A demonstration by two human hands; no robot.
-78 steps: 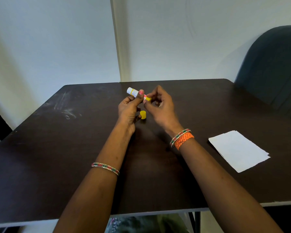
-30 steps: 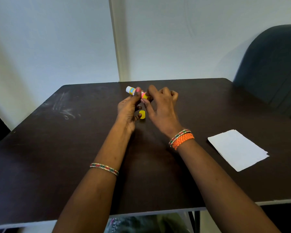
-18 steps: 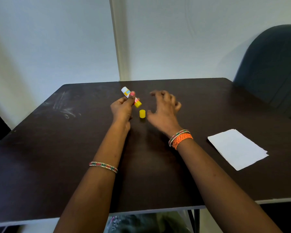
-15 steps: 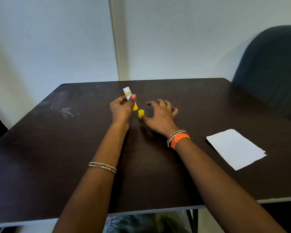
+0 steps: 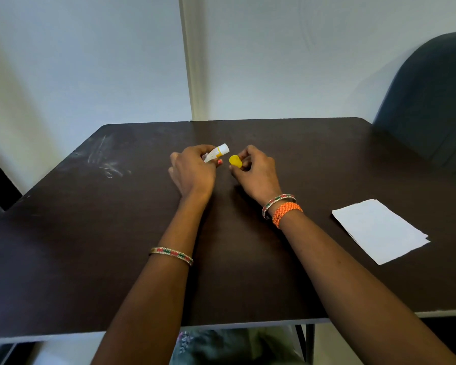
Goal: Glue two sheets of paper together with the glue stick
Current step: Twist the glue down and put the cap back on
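2 hands over the dark table (image 5: 90, 233), mid-far area. L hand (image 5: 192, 171) grips 1 glue stick (image 5: 216, 153), white end poking up-right past the fingers. R hand (image 5: 256, 171) pinches 1 yellow cap (image 5: 235, 161), just beside the stick, not touching it. Paper (image 5: 379, 230) lies flat near the table's R edge, well apart from both hands; 2 stacked sheets by the offset corner. 1 bangle on L forearm, 2 bands on R wrist. 1 dark chair (image 5: 432, 101) at far R.
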